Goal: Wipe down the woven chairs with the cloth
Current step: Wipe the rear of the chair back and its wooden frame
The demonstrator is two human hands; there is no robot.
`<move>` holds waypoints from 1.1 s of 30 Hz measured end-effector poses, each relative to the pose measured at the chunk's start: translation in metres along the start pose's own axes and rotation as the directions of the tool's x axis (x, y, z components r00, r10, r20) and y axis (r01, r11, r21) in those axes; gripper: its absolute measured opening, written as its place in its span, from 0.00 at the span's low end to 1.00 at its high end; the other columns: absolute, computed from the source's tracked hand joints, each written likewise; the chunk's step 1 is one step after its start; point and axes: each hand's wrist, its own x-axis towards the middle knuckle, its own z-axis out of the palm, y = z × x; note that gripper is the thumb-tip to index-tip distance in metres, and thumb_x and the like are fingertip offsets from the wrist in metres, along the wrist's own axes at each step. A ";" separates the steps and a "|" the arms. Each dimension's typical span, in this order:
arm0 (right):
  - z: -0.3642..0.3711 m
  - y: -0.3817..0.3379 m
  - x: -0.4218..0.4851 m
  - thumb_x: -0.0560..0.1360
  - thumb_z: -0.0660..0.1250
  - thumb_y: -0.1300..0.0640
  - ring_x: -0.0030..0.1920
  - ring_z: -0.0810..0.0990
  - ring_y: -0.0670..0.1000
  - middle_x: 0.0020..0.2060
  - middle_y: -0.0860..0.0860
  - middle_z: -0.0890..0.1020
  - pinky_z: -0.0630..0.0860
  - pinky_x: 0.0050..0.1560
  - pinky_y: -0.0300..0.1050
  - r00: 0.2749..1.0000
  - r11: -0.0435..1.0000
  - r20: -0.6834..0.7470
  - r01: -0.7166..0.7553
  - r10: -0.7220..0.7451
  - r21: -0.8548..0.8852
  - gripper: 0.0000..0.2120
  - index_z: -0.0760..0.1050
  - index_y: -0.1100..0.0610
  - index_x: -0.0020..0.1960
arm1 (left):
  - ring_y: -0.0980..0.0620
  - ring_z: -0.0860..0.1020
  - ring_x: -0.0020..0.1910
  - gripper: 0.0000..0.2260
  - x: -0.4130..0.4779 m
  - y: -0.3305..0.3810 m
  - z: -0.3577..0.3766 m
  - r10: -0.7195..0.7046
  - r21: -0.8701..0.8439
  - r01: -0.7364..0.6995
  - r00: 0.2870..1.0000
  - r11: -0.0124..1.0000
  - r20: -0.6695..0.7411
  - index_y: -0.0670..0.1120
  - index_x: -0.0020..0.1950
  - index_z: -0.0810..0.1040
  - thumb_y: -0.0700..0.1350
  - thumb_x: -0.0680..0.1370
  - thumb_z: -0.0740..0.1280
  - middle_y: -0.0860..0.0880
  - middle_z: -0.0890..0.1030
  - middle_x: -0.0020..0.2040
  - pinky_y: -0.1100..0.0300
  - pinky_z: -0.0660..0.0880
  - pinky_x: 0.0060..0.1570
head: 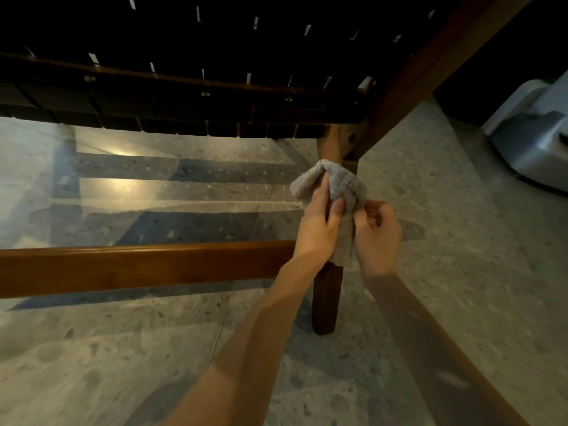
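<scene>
- The cloth [342, 182] is wrapped round the chair leg [326, 302], just under the woven seat [184, 112].
- The left hand [316, 226] grips the cloth against the leg, fingers close together.
- The right hand [377, 233] pinches the cloth's edge with curled fingers.
- A wooden rail [138, 267] runs left from the leg.

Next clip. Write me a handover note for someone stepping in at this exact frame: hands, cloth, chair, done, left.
Left hand: holds the cloth wrapped round the chair leg, just below the seat joint.
Right hand: pinches the cloth's hanging edge beside the leg.
Done: one frame cannot show what has been wiped.
To do, probably: the lower leg, the side rail, the woven seat above.
</scene>
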 end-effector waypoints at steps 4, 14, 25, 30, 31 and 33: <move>-0.011 0.014 -0.016 0.77 0.65 0.61 0.35 0.75 0.34 0.37 0.43 0.76 0.69 0.37 0.24 0.998 0.998 0.038 -0.041 0.043 -0.053 0.01 0.75 0.56 0.47 | 0.49 0.69 0.68 0.24 -0.019 -0.001 0.005 -0.044 0.074 0.046 0.999 0.996 -0.031 0.55 0.77 0.54 0.43 0.82 0.57 0.45 0.69 0.70 0.51 0.66 0.69; -0.048 -0.017 -0.036 0.75 0.69 0.57 0.36 0.79 0.38 0.36 0.43 0.81 0.75 0.37 0.29 0.981 0.998 0.189 0.051 -0.043 -0.036 0.06 0.76 0.47 0.42 | 0.51 0.76 0.60 0.16 -0.036 0.039 -0.025 0.087 0.380 -0.063 0.995 0.923 -0.046 0.46 0.68 0.73 0.40 0.80 0.63 0.47 0.79 0.61 0.75 0.65 0.54; -0.030 -0.077 -0.042 0.78 0.65 0.53 0.38 0.80 0.44 0.38 0.48 0.81 0.75 0.36 0.36 0.885 0.973 0.419 0.230 -0.203 -0.015 0.05 0.77 0.53 0.47 | 0.51 0.69 0.67 0.27 -0.032 0.113 -0.118 -0.143 0.516 0.089 0.987 0.852 0.067 0.47 0.72 0.67 0.46 0.75 0.70 0.49 0.70 0.69 0.66 0.67 0.59; -0.007 -0.087 -0.055 0.79 0.63 0.56 0.39 0.79 0.42 0.41 0.48 0.82 0.74 0.39 0.36 0.759 0.928 0.580 0.371 -0.294 -0.016 0.07 0.79 0.52 0.54 | 0.53 0.68 0.61 0.34 -0.079 0.097 -0.160 0.110 0.673 -0.084 0.994 0.735 0.003 0.50 0.75 0.58 0.50 0.74 0.71 0.45 0.69 0.66 0.68 0.66 0.57; -0.004 -0.088 -0.057 0.79 0.63 0.55 0.40 0.78 0.37 0.42 0.44 0.82 0.73 0.40 0.31 0.735 0.914 0.604 0.406 -0.307 -0.030 0.08 0.79 0.52 0.55 | 0.58 0.64 0.59 0.37 -0.089 0.090 -0.167 0.116 0.664 -0.084 0.993 0.743 -0.005 0.55 0.76 0.54 0.52 0.73 0.71 0.48 0.66 0.65 0.74 0.63 0.54; 0.002 -0.089 -0.062 0.78 0.64 0.53 0.41 0.76 0.34 0.43 0.39 0.80 0.70 0.42 0.27 0.680 0.874 0.657 0.482 -0.326 -0.065 0.09 0.80 0.50 0.56 | 0.62 0.61 0.52 0.38 -0.104 0.075 -0.179 0.065 0.684 -0.063 0.998 0.727 0.022 0.64 0.74 0.47 0.55 0.73 0.70 0.50 0.62 0.58 0.79 0.61 0.48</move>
